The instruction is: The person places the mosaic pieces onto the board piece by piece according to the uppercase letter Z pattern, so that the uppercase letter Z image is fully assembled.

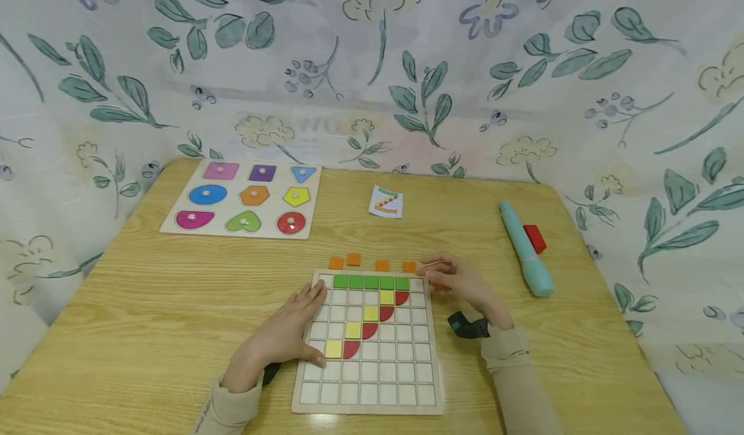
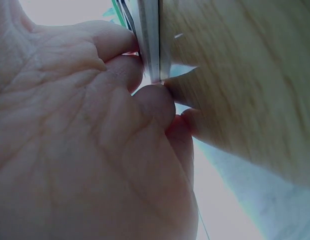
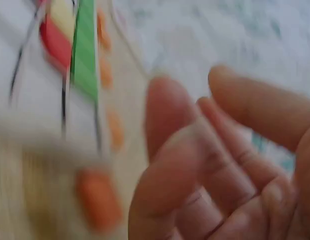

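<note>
A wooden grid board (image 1: 369, 393) carries a row of green square tiles (image 1: 371, 283) near its top. Below them runs a diagonal of yellow squares (image 1: 353, 330) and red quarter-circle tiles (image 1: 369, 330). My left hand (image 1: 279, 328) rests along the board's left edge, thumb over the grid; in the left wrist view its fingers meet the board's side (image 2: 151, 40). Beside the top right corner hovers my right hand (image 1: 462, 286), fingers loosely bent around nothing visible. Loose orange squares (image 1: 382, 265) lie past the top edge. One orange piece (image 3: 99, 200), blurred, lies off the board's corner near the right fingers.
A shape puzzle board (image 1: 241, 196) with knobbed pieces lies at the back left. Behind the grid board is a small pattern card (image 1: 386, 201). A turquoise tapered object (image 1: 526, 249) and a red block (image 1: 535, 239) sit at the right. Patterned cloth hangs behind the table.
</note>
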Available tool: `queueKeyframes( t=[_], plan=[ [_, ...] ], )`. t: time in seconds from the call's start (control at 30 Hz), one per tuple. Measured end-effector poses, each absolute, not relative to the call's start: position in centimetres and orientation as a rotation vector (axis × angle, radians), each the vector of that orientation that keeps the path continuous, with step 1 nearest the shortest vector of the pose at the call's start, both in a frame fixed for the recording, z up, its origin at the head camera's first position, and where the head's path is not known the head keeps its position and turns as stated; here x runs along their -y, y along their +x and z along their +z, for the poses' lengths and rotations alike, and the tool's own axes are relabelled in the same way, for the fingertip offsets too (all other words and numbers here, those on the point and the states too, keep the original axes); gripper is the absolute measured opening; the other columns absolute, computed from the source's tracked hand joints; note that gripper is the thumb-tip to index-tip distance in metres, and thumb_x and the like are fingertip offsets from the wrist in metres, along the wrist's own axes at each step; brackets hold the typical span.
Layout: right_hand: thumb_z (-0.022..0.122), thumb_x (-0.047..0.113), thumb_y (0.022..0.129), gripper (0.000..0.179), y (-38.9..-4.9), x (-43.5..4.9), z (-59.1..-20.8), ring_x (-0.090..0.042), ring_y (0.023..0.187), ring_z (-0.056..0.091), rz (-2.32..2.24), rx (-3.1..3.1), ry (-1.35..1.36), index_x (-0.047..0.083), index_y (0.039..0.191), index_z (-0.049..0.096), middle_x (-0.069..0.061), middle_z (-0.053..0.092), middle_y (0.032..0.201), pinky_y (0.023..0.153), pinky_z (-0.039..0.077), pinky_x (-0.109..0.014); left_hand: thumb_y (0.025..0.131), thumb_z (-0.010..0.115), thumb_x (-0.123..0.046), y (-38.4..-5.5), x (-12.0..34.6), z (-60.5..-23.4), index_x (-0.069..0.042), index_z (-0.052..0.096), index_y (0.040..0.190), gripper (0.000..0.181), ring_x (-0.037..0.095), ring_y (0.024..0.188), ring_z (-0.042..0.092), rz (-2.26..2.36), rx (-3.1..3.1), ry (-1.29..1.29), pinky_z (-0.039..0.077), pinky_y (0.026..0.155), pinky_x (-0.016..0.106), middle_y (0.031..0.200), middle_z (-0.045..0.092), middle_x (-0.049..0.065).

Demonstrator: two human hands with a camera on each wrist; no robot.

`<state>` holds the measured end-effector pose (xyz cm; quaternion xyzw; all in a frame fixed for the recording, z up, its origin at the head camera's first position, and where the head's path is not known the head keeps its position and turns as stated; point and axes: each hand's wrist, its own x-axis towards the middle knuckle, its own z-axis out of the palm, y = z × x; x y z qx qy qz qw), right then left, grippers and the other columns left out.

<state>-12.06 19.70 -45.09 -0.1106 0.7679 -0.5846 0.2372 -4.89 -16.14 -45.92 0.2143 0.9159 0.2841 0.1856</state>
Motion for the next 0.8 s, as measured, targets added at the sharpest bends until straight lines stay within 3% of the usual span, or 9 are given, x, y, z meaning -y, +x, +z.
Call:
queueKeyframes(
  t=[0.1, 0.2, 0.27, 0.33, 0.43, 0.5, 0.6, 0.8],
  plan=[
    [0.056, 0.013, 0.098, 0.050, -12.6, -21.9, -46.4, -0.005, 0.062, 0.052, -1.676, -2.053, -0.276, -0.002, 0.143, 0.039, -0.028, 0.053, 0.137, 0.053, 0.042, -0.020, 0.058, 0.087, -0.046, -4.8, 16.2, -45.9, 0.005, 0.022, 0.151, 0.124, 0.040, 0.150, 0.010, 0.796, -2.576, 0.597, 0.013, 0.121, 0.057, 0.162, 0.013, 0.019],
    [0.060, 0.009, 0.095, 0.054, -12.7, -22.8, -47.2, -0.005, 0.050, 0.041, -1.643, -2.108, -0.254, 0.000, 0.144, 0.041, -0.027, 0.052, 0.139, 0.047, 0.037, -0.019, 0.058, 0.086, -0.047, -4.7, 16.2, -45.8, 0.005, 0.022, 0.151, 0.124, 0.040, 0.150, 0.009, 0.788, -2.572, 0.590, 0.012, 0.121, 0.057, 0.162, 0.013, 0.018],
    [0.065, 0.009, 0.091, 0.054, -12.7, -22.6, -47.4, -0.003, 0.058, 0.052, -1.581, -2.188, -0.253, 0.002, 0.141, 0.047, -0.025, 0.056, 0.135, 0.051, 0.043, -0.018, 0.058, 0.086, -0.046, -4.7, 16.2, -45.7, 0.005, 0.023, 0.151, 0.124, 0.041, 0.149, 0.009, 0.789, -2.577, 0.595, 0.013, 0.121, 0.058, 0.162, 0.013, 0.019],
    [0.069, 0.007, 0.088, 0.052, -12.6, -22.1, -47.3, -0.008, 0.077, 0.065, -1.531, -2.254, -0.245, 0.003, 0.137, 0.052, -0.022, 0.061, 0.130, 0.058, 0.048, -0.017, 0.058, 0.087, -0.046, -4.8, 16.3, -45.7, 0.005, 0.023, 0.150, 0.123, 0.042, 0.149, 0.010, 0.788, -2.586, 0.597, 0.014, 0.121, 0.058, 0.161, 0.014, 0.020],
    [0.070, 0.002, 0.085, 0.049, -12.5, -21.4, -46.9, -0.022, 0.102, 0.066, -1.485, -2.336, -0.249, 0.000, 0.132, 0.056, -0.023, 0.065, 0.123, 0.067, 0.051, -0.018, 0.058, 0.086, -0.047, -4.8, 16.3, -45.6, 0.005, 0.023, 0.151, 0.124, 0.042, 0.149, 0.010, 0.782, -2.595, 0.604, 0.015, 0.120, 0.059, 0.161, 0.015, 0.019],
    [0.071, 0.000, 0.084, 0.046, -12.4, -21.1, -46.7, -0.028, 0.092, 0.064, -1.446, -2.397, -0.256, -0.001, 0.128, 0.058, -0.023, 0.066, 0.117, 0.063, 0.049, -0.019, 0.058, 0.086, -0.048, -4.9, 16.3, -45.5, 0.005, 0.023, 0.151, 0.124, 0.042, 0.149, 0.011, 0.777, -2.595, 0.606, 0.015, 0.120, 0.058, 0.161, 0.015, 0.019],
    [0.071, -0.003, 0.082, 0.042, -12.4, -20.8, -46.7, -0.020, 0.076, 0.055, -1.401, -2.466, -0.258, 0.000, 0.123, 0.061, -0.020, 0.064, 0.103, 0.058, 0.046, -0.019, 0.058, 0.086, -0.047, -4.9, 16.3, -45.5, 0.005, 0.023, 0.151, 0.124, 0.042, 0.149, 0.010, 0.778, -2.590, 0.606, 0.015, 0.120, 0.059, 0.161, 0.015, 0.019],
    [0.070, 0.001, 0.085, 0.026, -12.3, -20.5, -46.7, -0.017, 0.081, 0.055, -1.322, -2.571, -0.221, 0.001, 0.111, 0.065, -0.015, 0.064, 0.098, 0.066, 0.047, -0.020, 0.058, 0.087, -0.046, -4.9, 16.1, -45.4, 0.006, 0.023, 0.150, 0.123, 0.042, 0.149, 0.010, 0.788, -2.580, 0.607, 0.014, 0.120, 0.059, 0.161, 0.015, 0.020]
  ],
)
